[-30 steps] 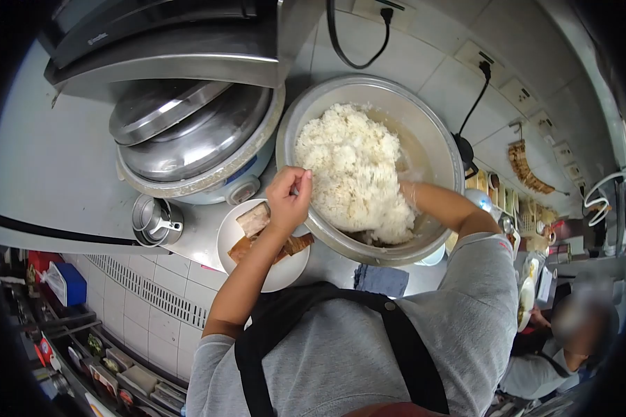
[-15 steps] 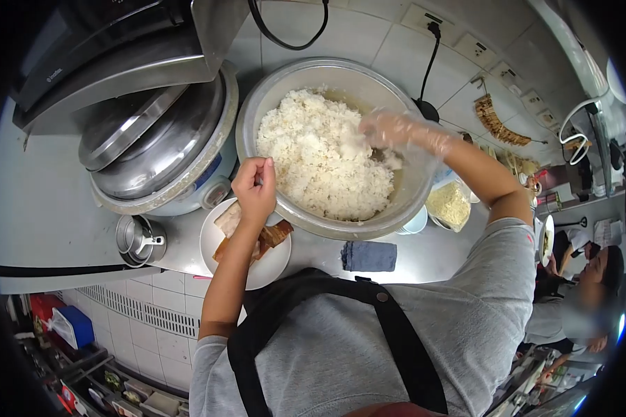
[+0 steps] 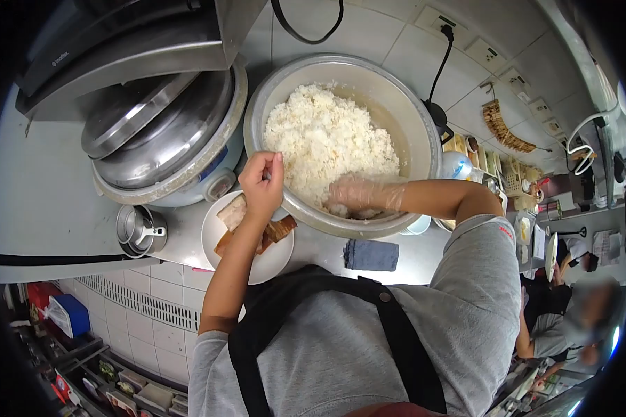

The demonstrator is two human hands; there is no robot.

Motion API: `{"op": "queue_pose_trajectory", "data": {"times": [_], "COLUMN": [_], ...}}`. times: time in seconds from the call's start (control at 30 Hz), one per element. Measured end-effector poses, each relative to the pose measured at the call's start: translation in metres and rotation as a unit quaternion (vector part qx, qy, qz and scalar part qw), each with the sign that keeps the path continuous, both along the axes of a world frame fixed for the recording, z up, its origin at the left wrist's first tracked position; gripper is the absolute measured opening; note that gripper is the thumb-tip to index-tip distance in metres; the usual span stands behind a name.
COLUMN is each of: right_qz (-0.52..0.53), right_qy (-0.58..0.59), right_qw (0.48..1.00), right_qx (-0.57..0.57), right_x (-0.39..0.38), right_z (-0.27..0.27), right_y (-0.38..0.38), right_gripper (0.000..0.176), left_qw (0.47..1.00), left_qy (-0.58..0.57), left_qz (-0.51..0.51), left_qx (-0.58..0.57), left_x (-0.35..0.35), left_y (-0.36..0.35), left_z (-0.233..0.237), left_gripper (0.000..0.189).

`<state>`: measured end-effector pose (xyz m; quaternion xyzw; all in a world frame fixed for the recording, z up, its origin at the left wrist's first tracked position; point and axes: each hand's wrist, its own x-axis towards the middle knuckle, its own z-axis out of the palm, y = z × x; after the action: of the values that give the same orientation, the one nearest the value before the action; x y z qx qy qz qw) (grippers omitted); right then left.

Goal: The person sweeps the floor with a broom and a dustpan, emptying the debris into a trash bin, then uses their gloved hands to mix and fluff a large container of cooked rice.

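Observation:
A large metal basin [image 3: 412, 132] holds a heap of cooked white rice [image 3: 327, 132]. My left hand [image 3: 263, 184] is closed at the basin's near left rim, thumb up and fingers curled over the edge. Low in the basin, on its near side, my right hand [image 3: 358, 194] wears a clear plastic glove and presses curled into the rice, its fingertips partly buried. Beneath my left forearm, a white plate [image 3: 271, 267] carries browned pieces of meat [image 3: 278, 229].
Left of the basin stands a big pot with a metal lid [image 3: 167, 139]. A small metal pot [image 3: 140, 233] and a folded dark cloth [image 3: 371, 255] lie along the counter's front. Behind are a plugged-in cord [image 3: 441, 76] and wall sockets. Other people [image 3: 563, 320] are at far right.
My gloved right hand has moved from the rice's far right side down and toward me, to the near side of the basin. My left hand stays at the rim.

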<state>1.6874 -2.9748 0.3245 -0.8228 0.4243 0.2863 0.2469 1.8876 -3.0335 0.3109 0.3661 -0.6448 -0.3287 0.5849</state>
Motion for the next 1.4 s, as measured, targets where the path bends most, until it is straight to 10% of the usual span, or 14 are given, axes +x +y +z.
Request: {"op": "queue_pose_trajectory", "data": {"times": [0.1, 0.3, 0.4, 0.47, 0.57, 0.63, 0.7, 1.07, 1.27, 1.4], "right_qz": [0.036, -0.305, -0.371, -0.182, -0.253, -0.271, -0.075, -0.308, -0.467, -0.521], "right_qy": [-0.077, -0.375, -0.337, -0.253, -0.329, -0.362, -0.139, -0.198, -0.27, -0.292], "right_qw": [0.995, 0.867, 0.866, 0.854, 0.788, 0.8, 0.859, 0.873, 0.812, 0.722], "right_qx": [-0.048, 0.122, -0.01, -0.416, -0.454, -0.395, -0.487, -0.322, -0.223, -0.35], "right_x": [-0.022, -0.035, -0.05, -0.063, -0.067, -0.071, -0.058, -0.088, -0.091, -0.087], "right_z": [-0.023, 0.046, 0.041, 0.012, 0.003, -0.017, -0.024, -0.028, -0.013, -0.004], "right_y": [-0.012, -0.044, -0.074, -0.093, -0.104, -0.106, -0.096, -0.133, -0.127, -0.131], "right_gripper": [0.043, 0.079, 0.084, 0.07, 0.053, 0.05, 0.058, 0.045, 0.052, 0.08], "left_qw": [1.0, 1.0, 1.0, 1.0, 1.0, 1.0, 1.0, 1.0, 1.0, 1.0], "left_qy": [0.012, 0.019, 0.025, 0.025, 0.018, 0.009, 0.012, 0.019, 0.023, 0.028], "left_qz": [-0.005, -0.007, -0.012, -0.011, -0.005, -0.003, -0.004, 0.002, -0.003, -0.006], "left_qx": [0.0, -0.001, -0.008, -0.014, -0.019, -0.017, -0.014, -0.014, -0.006, -0.003], "left_x": [0.0, -0.001, -0.002, -0.002, -0.002, -0.001, -0.001, -0.003, -0.002, -0.003], "left_y": [0.0, -0.002, -0.001, -0.001, -0.001, 0.0, 0.0, 0.0, 0.003, 0.0], "left_z": [-0.002, -0.002, -0.002, -0.002, -0.002, 0.0, 0.0, -0.002, 0.001, -0.001], "left_gripper": [0.013, 0.013, 0.013, 0.013, 0.013, 0.013, 0.013, 0.014, 0.014, 0.014]}}
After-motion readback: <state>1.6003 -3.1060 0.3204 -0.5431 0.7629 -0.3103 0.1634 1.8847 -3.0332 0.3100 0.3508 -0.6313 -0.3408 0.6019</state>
